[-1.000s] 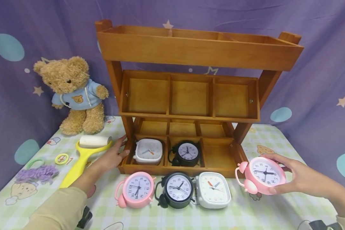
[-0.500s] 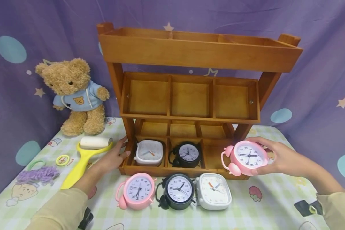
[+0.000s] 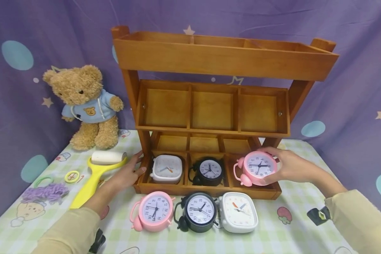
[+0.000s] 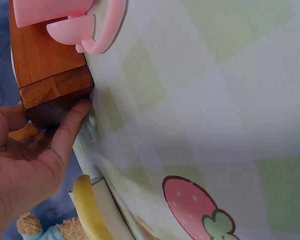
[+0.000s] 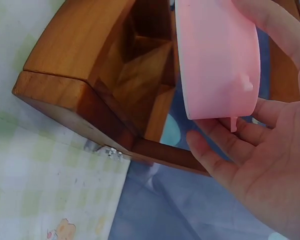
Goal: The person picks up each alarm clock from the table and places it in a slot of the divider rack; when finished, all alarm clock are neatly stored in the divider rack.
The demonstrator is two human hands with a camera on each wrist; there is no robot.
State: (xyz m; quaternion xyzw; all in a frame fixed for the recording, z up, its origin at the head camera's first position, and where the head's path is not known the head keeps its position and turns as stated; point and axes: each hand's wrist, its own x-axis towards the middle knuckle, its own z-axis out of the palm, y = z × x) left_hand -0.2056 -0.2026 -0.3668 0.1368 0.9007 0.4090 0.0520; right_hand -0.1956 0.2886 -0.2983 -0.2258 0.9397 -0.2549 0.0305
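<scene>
My right hand [image 3: 287, 165] grips a pink twin-bell alarm clock [image 3: 259, 166] by its right side, thumb in front. Its bells and handle point left, over the right compartment of the wooden rack's lowest tray [image 3: 206, 190]. In the right wrist view the clock's pink casing [image 5: 217, 60] is seen from the side, above the fingers. My left hand [image 3: 127, 174] rests against the tray's left end, fingers spread. A white clock [image 3: 167, 168] lies in the left compartment and a black clock [image 3: 209, 171] in the middle one.
Before the rack lie another pink clock [image 3: 155, 211], a black clock [image 3: 200, 212] and a white clock [image 3: 239, 212]. Left are a yellow-handled lint roller [image 3: 90, 185], purple fluff [image 3: 46, 192], small rings and a teddy bear [image 3: 89, 106]. Upper trays [image 3: 225, 58] overhang.
My right hand has carried the pink clock leftward and up, from beside the rack to the lowest tray's right compartment. My left hand has stayed at the tray's left end.
</scene>
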